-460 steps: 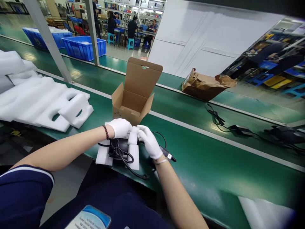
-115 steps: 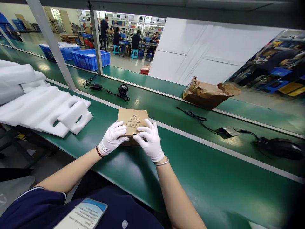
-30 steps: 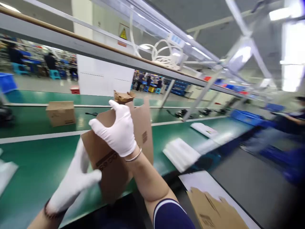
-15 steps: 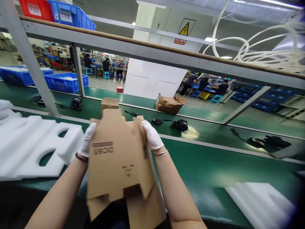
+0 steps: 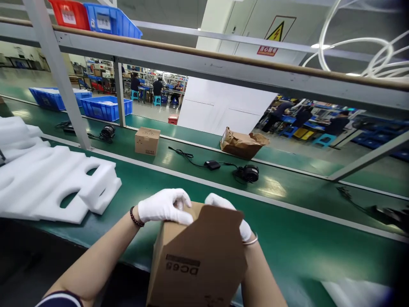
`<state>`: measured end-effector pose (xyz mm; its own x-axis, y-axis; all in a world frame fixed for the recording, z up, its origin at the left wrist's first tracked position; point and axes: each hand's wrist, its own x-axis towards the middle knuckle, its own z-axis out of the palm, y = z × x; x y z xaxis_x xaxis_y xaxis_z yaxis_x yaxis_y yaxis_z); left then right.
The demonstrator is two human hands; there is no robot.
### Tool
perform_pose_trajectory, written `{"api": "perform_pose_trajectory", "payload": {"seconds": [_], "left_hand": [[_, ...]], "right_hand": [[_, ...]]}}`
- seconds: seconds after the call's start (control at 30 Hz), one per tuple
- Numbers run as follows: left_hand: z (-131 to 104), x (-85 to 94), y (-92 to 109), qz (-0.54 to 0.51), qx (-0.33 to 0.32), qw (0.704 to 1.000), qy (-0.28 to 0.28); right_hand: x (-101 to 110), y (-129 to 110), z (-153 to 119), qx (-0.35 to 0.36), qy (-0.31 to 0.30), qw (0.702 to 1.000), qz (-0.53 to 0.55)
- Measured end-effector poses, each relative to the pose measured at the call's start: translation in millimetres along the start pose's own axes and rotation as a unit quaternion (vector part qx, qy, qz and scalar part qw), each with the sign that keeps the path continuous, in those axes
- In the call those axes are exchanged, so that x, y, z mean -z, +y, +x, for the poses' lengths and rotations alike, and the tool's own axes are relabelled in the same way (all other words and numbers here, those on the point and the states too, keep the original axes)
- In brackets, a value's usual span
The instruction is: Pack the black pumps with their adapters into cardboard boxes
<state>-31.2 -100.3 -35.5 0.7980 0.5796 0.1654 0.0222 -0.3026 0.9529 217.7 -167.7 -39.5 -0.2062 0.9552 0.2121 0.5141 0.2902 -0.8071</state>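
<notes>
A brown cardboard box (image 5: 204,260), printed DC65 upside down, stands close in front of me, with a cut-cornered flap raised on the near side. My left hand (image 5: 166,207), in a white glove, has its fingers curled over the box's far upper left edge. On the other side, my right hand (image 5: 223,204), also gloved, grips around the box's upper right; the raised flap hides part of its fingers. White foam inserts (image 5: 64,183) with round cutouts lie to the left of the box.
Beyond the rail on the green bench (image 5: 287,238) are a small closed DC65 box (image 5: 147,141), a black motor-like unit (image 5: 247,173) with cable and adapter, and crumpled brown paper (image 5: 243,144). Another foam piece (image 5: 354,292) lies lower right. A slanted post (image 5: 57,72) rises at left.
The box has gone from a loosely folded, open-ended shape to a squarer form, turned and lowered toward me. Both hands have shifted to its upper far edge; the view has swung left.
</notes>
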Motion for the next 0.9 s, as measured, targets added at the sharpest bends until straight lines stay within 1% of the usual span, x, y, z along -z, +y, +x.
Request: {"api": "perform_pose_trajectory", "payload": {"seconds": [0.03,0.07,0.13,0.17,0.2,0.23,0.3,0.33,0.37,0.43,0.47,0.5,0.53,0.6,0.63,0.73,0.77,0.83,0.87,0.9], "left_hand": [[-4.3,-3.2,8.1,0.038,-0.04,0.998,-0.033],[-10.4,-7.4,15.0,0.076,-0.1,0.99,-0.061],[-27.7,-19.2,23.5,0.141,-0.22,0.959,-0.107],[-38.1,-27.1,24.8,0.172,-0.254,0.944,-0.119],[-48.6,-36.0,24.2,0.203,-0.267,0.935,-0.116],[-58.3,-45.9,22.1,0.232,-0.266,0.931,-0.094],[-73.3,-66.7,15.1,0.272,-0.254,0.928,-0.02],[-78.4,-76.6,11.3,0.281,-0.254,0.925,0.018],[-82.1,-85.5,7.9,0.282,-0.258,0.923,0.048],[-87.0,-99.3,3.1,0.274,-0.261,0.922,0.079],[-88.9,-104.0,1.9,0.267,-0.248,0.927,0.093],[-90.5,-107.3,1.4,0.262,-0.222,0.932,0.112],[-91.8,-109.4,1.3,0.257,-0.192,0.938,0.134],[-92.9,-111.7,1.2,0.249,-0.152,0.94,0.176],[-92.4,-112.5,0.6,0.245,-0.15,0.939,0.189],[-87.2,-116.9,-3.3,0.228,-0.173,0.935,0.207],[-84.7,-119.3,-4.8,0.22,-0.166,0.934,0.225],[-79.7,-124.0,-6.8,0.204,-0.128,0.93,0.278],[-77.5,-125.1,-6.8,0.202,-0.11,0.924,0.305],[-75.7,-124.8,-6.2,0.213,-0.101,0.918,0.319]], "right_hand": [[4.4,-2.9,-8.4,0.011,-0.016,1.0,-0.008],[8.6,-6.4,-16.2,0.033,-0.038,0.999,-0.019],[16.0,-12.7,-31.4,0.108,-0.078,0.989,-0.057],[18.7,-14.3,-39.4,0.156,-0.085,0.981,-0.08],[20.4,-14.2,-48.2,0.2,-0.073,0.972,-0.098],[20.9,-12.4,-58.0,0.233,-0.038,0.966,-0.11],[17.5,-5.8,-81.4,0.283,0.056,0.949,-0.124],[13.5,-2.6,-94.6,0.294,0.08,0.944,-0.124],[8.1,-0.4,-108.2,0.294,0.086,0.944,-0.122],[-6.0,-1.1,-133.4,0.271,0.063,0.952,-0.13],[-13.9,-3.9,-143.5,0.244,0.056,0.958,-0.139],[-21.7,-7.7,-151.3,0.212,0.066,0.963,-0.153],[-29.0,-12.1,-156.6,0.187,0.091,0.963,-0.169],[-40.5,-19.7,-160.4,0.158,0.145,0.958,-0.192],[-44.3,-22.3,-159.8,0.156,0.161,0.955,-0.196],[-49.3,-24.1,-154.2,0.167,0.168,0.951,-0.197],[-49.9,-23.4,-152.4,0.159,0.174,0.951,-0.199],[-50.7,-21.0,-150.1,0.145,0.212,0.943,-0.211],[-50.9,-19.6,-149.5,0.145,0.225,0.937,-0.224],[-50.6,-18.2,-149.1,0.15,0.229,0.932,-0.239]]}}
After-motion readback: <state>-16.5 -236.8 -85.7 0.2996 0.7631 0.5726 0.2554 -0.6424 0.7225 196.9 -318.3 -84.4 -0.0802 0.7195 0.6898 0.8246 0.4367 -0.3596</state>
